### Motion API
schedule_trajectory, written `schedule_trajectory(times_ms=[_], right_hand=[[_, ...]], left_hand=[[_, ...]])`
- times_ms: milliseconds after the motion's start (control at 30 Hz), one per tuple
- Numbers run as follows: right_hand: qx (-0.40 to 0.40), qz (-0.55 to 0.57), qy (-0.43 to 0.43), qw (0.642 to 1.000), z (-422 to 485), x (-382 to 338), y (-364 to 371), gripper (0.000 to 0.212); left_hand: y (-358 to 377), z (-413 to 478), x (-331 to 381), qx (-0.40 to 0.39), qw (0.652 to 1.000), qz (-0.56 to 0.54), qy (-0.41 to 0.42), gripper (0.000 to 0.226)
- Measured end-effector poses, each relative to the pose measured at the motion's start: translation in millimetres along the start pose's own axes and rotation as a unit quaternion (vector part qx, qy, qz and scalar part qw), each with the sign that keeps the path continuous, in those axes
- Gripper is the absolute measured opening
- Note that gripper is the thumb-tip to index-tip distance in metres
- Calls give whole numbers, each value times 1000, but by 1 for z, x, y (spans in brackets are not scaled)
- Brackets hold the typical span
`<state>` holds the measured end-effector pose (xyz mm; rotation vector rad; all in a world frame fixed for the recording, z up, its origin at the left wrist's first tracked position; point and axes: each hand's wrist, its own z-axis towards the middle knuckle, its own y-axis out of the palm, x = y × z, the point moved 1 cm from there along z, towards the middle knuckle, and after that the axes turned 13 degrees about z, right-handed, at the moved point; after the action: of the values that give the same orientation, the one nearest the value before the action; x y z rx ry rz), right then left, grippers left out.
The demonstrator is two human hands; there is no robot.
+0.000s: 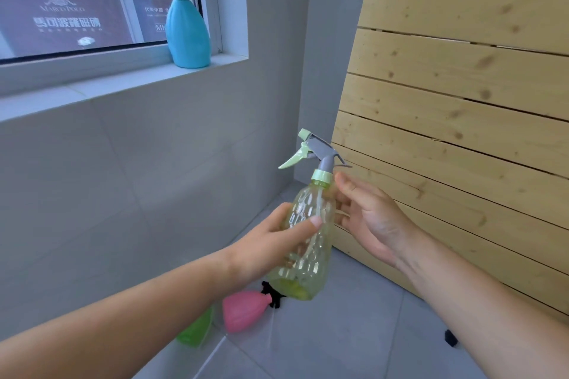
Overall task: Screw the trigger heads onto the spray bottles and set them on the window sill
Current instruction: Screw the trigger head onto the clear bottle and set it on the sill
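Observation:
My left hand (278, 243) grips the body of a clear yellow-green spray bottle (311, 252), held upright in mid-air. A grey and pale green trigger head (314, 154) sits on its neck, nozzle pointing left. My right hand (366, 218) is beside the bottle's upper right, fingers spread; the fingertips lie near the shoulder just below the collar. A blue spray bottle (186, 31) with its trigger head on stands on the window sill (123, 81) at the right end.
On the grey tiled floor lie a pink bottle (243, 311) with a black top and a green bottle (197, 331), partly hidden by my left arm. A slatted wooden panel (462, 101) leans at the right. A small black object (451, 338) lies near it.

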<state>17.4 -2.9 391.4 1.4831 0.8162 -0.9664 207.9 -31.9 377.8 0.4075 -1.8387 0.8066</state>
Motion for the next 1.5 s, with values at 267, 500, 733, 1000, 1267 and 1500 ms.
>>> schedule_trajectory(times_ms=[267, 500, 733, 1000, 1267, 1500], right_hand=[[-39, -152, -20, 987, 8, 12, 34, 34], [-96, -172, -71, 978, 62, -5, 112, 48], [-124, -234, -153, 952, 155, -38, 214, 63], [-96, -248, -198, 944, 219, -59, 296, 48], [-89, -300, -182, 932, 255, -43, 315, 56], [-56, -316, -195, 927, 269, -36, 316, 57]], left_hand=[[-45, 6, -3, 118, 990, -81, 21, 44], [-120, -13, 13, 230, 966, -95, 74, 28], [-238, -20, 55, 352, 930, -19, 102, 41], [-328, -3, 78, 447, 893, 4, 60, 36], [-358, 19, 52, 465, 884, -41, 38, 56], [-350, 22, 62, 486, 872, 35, 40, 39]])
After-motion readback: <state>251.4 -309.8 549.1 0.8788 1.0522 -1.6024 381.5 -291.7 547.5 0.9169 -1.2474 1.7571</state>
